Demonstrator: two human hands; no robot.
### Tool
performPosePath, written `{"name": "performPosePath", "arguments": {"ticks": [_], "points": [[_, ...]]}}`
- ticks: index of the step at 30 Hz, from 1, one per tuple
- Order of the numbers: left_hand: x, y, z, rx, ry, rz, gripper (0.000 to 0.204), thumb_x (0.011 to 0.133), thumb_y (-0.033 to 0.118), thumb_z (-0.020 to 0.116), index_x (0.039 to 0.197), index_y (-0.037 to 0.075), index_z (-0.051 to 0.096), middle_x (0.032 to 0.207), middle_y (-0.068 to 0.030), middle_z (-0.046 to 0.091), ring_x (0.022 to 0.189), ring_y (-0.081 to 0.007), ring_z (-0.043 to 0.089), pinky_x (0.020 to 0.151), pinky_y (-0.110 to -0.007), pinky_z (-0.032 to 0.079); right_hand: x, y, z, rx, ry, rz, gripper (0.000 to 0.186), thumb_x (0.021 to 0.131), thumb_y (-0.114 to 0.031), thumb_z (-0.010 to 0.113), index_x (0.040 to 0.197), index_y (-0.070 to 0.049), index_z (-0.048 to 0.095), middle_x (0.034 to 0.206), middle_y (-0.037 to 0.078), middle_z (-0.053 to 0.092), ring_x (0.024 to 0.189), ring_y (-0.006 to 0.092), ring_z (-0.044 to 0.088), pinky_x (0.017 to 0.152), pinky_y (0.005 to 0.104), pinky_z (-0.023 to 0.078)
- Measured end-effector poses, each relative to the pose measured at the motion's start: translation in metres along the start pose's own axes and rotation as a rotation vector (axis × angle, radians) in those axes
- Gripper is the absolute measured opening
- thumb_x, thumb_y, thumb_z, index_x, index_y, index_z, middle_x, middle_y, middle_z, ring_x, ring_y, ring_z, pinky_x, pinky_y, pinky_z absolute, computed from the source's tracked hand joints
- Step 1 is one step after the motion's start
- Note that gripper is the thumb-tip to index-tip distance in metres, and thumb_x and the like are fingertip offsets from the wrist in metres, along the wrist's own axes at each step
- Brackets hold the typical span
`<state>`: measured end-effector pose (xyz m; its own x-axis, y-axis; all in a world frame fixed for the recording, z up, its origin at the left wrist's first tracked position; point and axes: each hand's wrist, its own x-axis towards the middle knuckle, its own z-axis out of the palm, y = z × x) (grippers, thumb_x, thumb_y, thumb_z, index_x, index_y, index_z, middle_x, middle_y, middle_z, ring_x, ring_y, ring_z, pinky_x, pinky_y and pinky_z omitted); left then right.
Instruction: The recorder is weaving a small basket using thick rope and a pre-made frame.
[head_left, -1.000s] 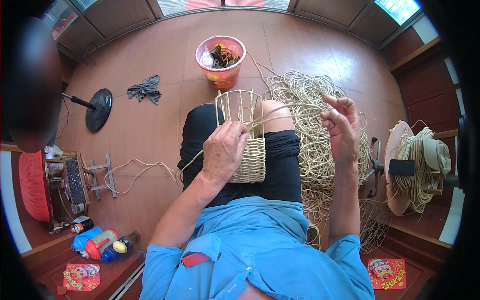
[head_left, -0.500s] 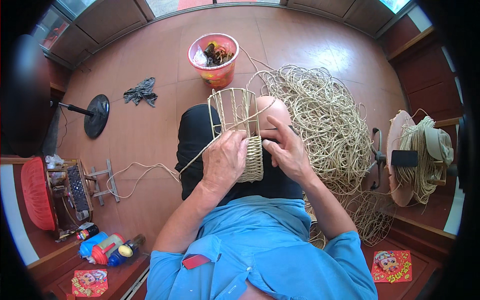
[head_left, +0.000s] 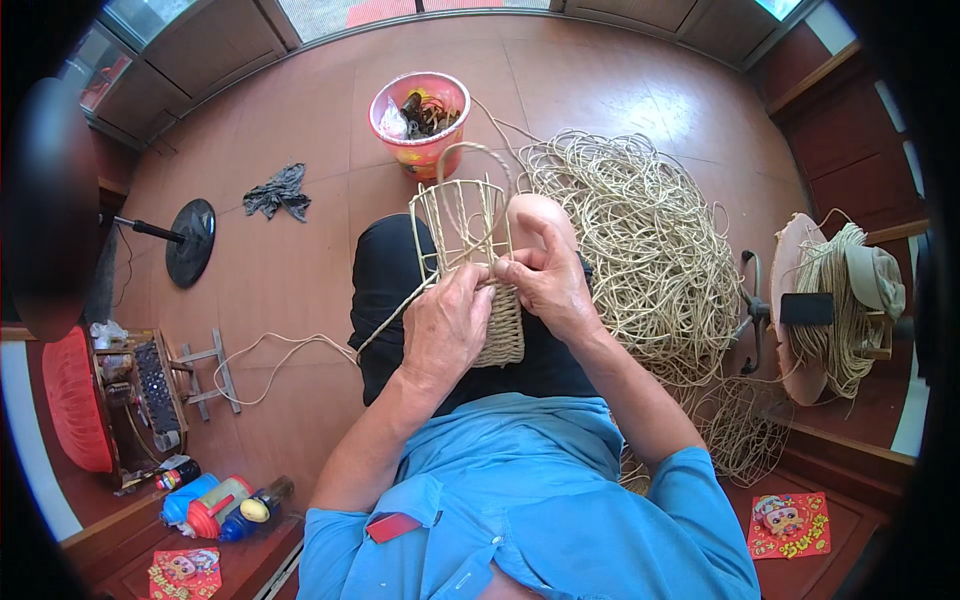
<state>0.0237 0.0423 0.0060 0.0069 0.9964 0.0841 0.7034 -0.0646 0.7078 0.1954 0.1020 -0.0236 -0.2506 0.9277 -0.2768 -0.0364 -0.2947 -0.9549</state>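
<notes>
A half-woven basket (head_left: 505, 335) rests on my lap, its lower part closely woven from tan cord and its far part a bare frame of upright stakes (head_left: 428, 240). My left hand (head_left: 445, 320) is closed on its left side, at the edge of the weave. Against that same edge, my right hand (head_left: 550, 290) pinches the cord with thumb and index finger, the other fingers lifted. A loop of cord (head_left: 478, 147) arches above the frame. Another length of cord (head_left: 385, 330) runs from my left hand down toward the floor. My fingers hide the exact point where the cord crosses.
A large heap of tan cord (head_left: 650, 250) lies right of my knees. Ahead stands a pink bucket (head_left: 425, 150) with odds and ends. A dark crumpled cloth (head_left: 278, 192) and a round black stand base (head_left: 190, 243) are at left. A stool (head_left: 795, 260) bearing coiled cord is at right.
My right hand has moved left, from beside the basket to its woven edge, and its thumb and finger have closed. The cord that slanted across the frame now stands up in a loop.
</notes>
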Motion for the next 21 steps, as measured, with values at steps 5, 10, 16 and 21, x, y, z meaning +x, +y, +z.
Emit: {"name": "performPosePath", "arguments": {"ticks": [5, 10, 16, 21], "points": [[-0.001, -0.002, 0.0, -0.022, 0.004, -0.013, 0.019, 0.099, 0.014, 0.075, 0.114, 0.004, 0.073, 0.099, -0.0183, 0.078, 0.09, -0.0366, 0.077, 0.079, -0.047, 0.059, -0.004, 0.0, -0.006, 0.35, -0.005, 0.128, 0.068, 0.097, -0.007, 0.078, 0.155, 0.002, 0.043, 0.096, 0.006, 0.073, 0.063, 0.0049, 0.057, 0.051, 0.0208, 0.041], [-0.001, -0.004, 0.001, 0.008, -0.011, -0.01, 0.021, 0.099, 0.014, 0.076, 0.117, 0.004, 0.073, 0.099, -0.0173, 0.078, 0.089, -0.0347, 0.078, 0.079, -0.046, 0.06, 0.003, -0.001, -0.005, 0.171, -0.05, 0.17, 0.054, 0.098, -0.007, 0.077, 0.147, 0.001, 0.053, 0.096, 0.004, 0.075, 0.066, 0.0059, 0.061, 0.055, 0.022, 0.045], [-0.005, -0.005, 0.003, -0.008, 0.052, -0.002, 0.026, 0.098, 0.013, 0.077, 0.121, 0.007, 0.071, 0.1, -0.0145, 0.078, 0.086, -0.0313, 0.079, 0.077, -0.045, 0.061, -0.007, 0.004, 0.007, -0.207, 0.144, -0.218, 0.04, 0.101, -0.01, 0.076, 0.137, 0.003, 0.064, 0.098, 0.006, 0.08, 0.087, 0.0079, 0.072, 0.075, 0.0278, 0.057], [0.0, -0.004, 0.011, 0.044, 0.072, 0.188, 0.023, 0.1, 0.015, 0.075, 0.121, 0.008, 0.069, 0.104, -0.0142, 0.077, 0.085, -0.0344, 0.077, 0.077, -0.045, 0.061, -0.017, -0.004, -0.004, -0.292, 0.213, -0.128, 0.035, 0.102, -0.01, 0.074, 0.133, 0.003, 0.063, 0.097, 0.008, 0.078, 0.09, 0.0095, 0.073, 0.074, 0.0279, 0.059]]}}
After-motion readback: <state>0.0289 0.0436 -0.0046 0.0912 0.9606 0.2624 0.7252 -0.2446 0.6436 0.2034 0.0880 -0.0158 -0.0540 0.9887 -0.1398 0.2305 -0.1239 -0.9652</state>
